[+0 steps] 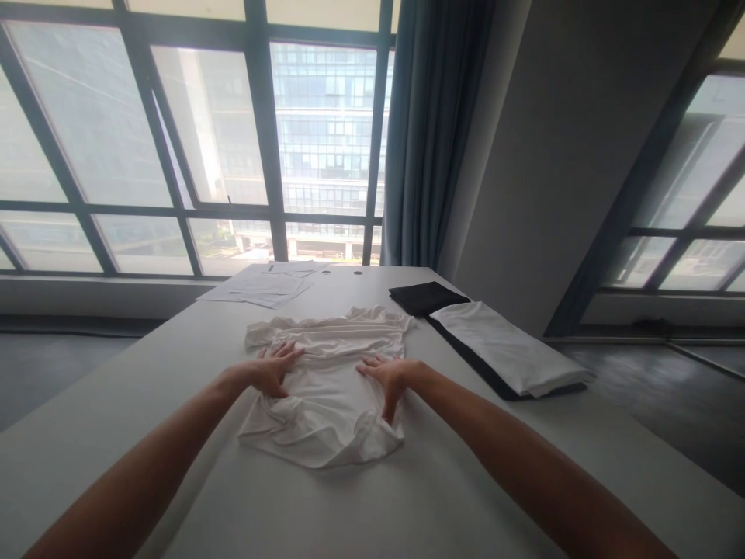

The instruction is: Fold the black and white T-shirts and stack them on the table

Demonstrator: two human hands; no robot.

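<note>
From where I stand, I see a crumpled white garment (334,380) lying on the middle of the white worktop (291,512), in front of the person. Both hands are open with the fingers spread: the left hand (273,371) rests on the garment's left side, and the right hand (385,379) rests on its right side, touching the fabric rather than gripping it. The cloth is gathered in wrinkles at its far end and bunched near both thumbs. To the right, a folded white cloth (506,349) lies partly over black fabric (427,298). Some paper sheets (265,286) overlap at the far left, well apart from the hands.
</note>
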